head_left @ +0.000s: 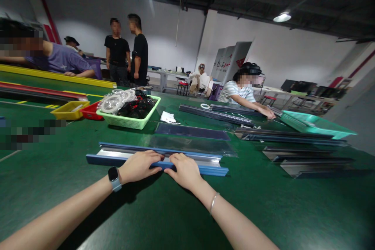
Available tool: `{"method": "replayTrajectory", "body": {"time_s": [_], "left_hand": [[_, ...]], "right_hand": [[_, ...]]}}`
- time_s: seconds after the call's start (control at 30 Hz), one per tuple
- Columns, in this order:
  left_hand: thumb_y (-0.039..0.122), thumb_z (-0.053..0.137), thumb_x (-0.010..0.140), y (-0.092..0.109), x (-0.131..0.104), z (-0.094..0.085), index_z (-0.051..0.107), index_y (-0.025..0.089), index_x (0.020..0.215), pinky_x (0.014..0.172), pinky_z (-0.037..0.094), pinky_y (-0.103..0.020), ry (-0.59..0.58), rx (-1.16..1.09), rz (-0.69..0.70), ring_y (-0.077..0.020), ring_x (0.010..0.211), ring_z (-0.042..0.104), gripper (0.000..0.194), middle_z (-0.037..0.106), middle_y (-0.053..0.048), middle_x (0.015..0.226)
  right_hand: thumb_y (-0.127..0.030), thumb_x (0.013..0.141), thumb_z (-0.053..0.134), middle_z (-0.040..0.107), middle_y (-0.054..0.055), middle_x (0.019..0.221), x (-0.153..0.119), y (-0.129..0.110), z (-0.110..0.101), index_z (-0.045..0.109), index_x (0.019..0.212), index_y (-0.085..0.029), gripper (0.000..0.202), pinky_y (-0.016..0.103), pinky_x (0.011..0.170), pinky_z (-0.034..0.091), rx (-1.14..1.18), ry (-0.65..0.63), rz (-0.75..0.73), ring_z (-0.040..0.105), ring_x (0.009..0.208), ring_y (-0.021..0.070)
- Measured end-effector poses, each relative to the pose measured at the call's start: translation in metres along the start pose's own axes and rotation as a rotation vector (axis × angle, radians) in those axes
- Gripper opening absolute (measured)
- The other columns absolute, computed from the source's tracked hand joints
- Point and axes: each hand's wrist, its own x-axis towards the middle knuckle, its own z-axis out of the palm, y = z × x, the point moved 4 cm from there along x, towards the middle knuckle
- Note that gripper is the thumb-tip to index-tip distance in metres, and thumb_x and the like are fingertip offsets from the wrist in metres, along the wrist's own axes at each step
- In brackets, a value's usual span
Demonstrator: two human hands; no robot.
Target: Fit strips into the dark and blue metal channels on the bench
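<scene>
A blue metal channel (107, 159) with a shiny silver inside lies lengthwise across the green table in front of me. My left hand (140, 166), a watch on its wrist, grips the near wall just left of the middle. Close beside it, my right hand (185, 168) grips the same wall, fingers reaching over into the trough and thumb on the near side. The two thumbs almost meet. Some fingertips are hidden inside the channel. Just behind it lie a clear plastic sheet (202, 145) and a dark flat strip (193, 132).
A light green basket (129, 121) holds bagged white rings and dark cables. Yellow (68, 111) and red (90, 110) trays stand beside it. Several dark channels (287, 134) lie at right near a teal basket (318, 125). A co-worker (241, 91) works across the table.
</scene>
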Motion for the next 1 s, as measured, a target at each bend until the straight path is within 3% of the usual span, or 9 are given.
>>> {"method": "replayTrajectory", "body": {"time_s": [0.3,0.53,0.7,0.83,1.0], "left_hand": [[0.04,0.052,0.081,0.004,0.003,-0.001,0.063,0.02,0.093,0.077,0.044,-0.029,-0.052,0.031,-0.124,-0.0214,0.085,0.062,0.027,0.067,-0.006,0.092],[0.039,0.044,0.086,0.008,-0.001,0.002,0.062,0.018,0.093,0.081,0.043,-0.03,-0.014,0.038,-0.073,-0.021,0.089,0.06,0.029,0.066,-0.007,0.088],[0.041,0.044,0.086,0.017,0.0,0.001,0.058,0.02,0.093,0.074,0.044,-0.031,0.013,0.114,-0.066,-0.0221,0.084,0.061,0.026,0.065,-0.006,0.089],[0.04,0.044,0.087,0.027,0.003,0.001,0.055,0.02,0.093,0.069,0.045,-0.031,0.036,0.18,-0.04,-0.0224,0.08,0.06,0.024,0.063,-0.006,0.087],[0.038,0.041,0.089,0.024,0.001,0.006,0.055,0.019,0.085,0.068,0.045,-0.03,0.058,0.195,-0.063,-0.021,0.079,0.06,0.024,0.062,-0.005,0.08]], "right_hand": [[-0.043,0.083,0.053,0.064,0.005,0.108,0.005,-0.01,0.002,0.058,0.105,-0.02,0.032,0.03,0.085,0.042,0.084,-0.034,0.011,0.055,0.104,0.0203],[-0.037,0.082,0.052,0.063,0.006,0.11,0.004,-0.011,-0.001,0.057,0.109,-0.02,0.033,0.031,0.087,0.041,0.098,-0.045,-0.016,0.054,0.106,0.0204],[-0.036,0.081,0.05,0.064,0.006,0.106,0.002,-0.01,-0.005,0.053,0.111,-0.021,0.033,0.031,0.082,0.042,0.081,-0.091,-0.025,0.059,0.098,0.021],[-0.03,0.081,0.051,0.064,0.007,0.1,0.0,-0.012,-0.009,0.053,0.103,-0.019,0.025,0.03,0.077,0.042,0.015,-0.11,-0.026,0.059,0.093,0.0213],[-0.038,0.083,0.049,0.064,0.007,0.09,-0.004,-0.008,-0.011,0.055,0.09,-0.018,0.023,0.031,0.075,0.042,-0.066,-0.041,-0.007,0.058,0.089,0.0221]]}}
